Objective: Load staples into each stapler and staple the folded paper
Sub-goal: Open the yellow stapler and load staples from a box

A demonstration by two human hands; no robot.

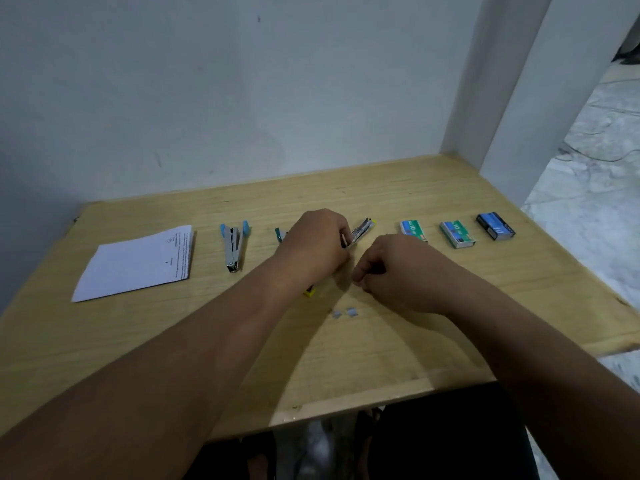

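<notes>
Two hands work mid-bench: the left hand [313,242] clasps the opened yellow stapler [360,230], the right hand [388,268] pinches what I take for a staple strip, light and brittle, best held by its sides, beside loose staples [346,312].

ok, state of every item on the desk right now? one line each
folded paper: flat, unstapled as far as visible
blue stapler: opened out, lying untouched
green stapler: mostly hidden behind left hand
yellow stapler: open, held in left hand
right hand: fingers pinched, contents too small to tell
loose staple strips: lying on desk
three staple boxes: in a row; open or closed unclear
</notes>
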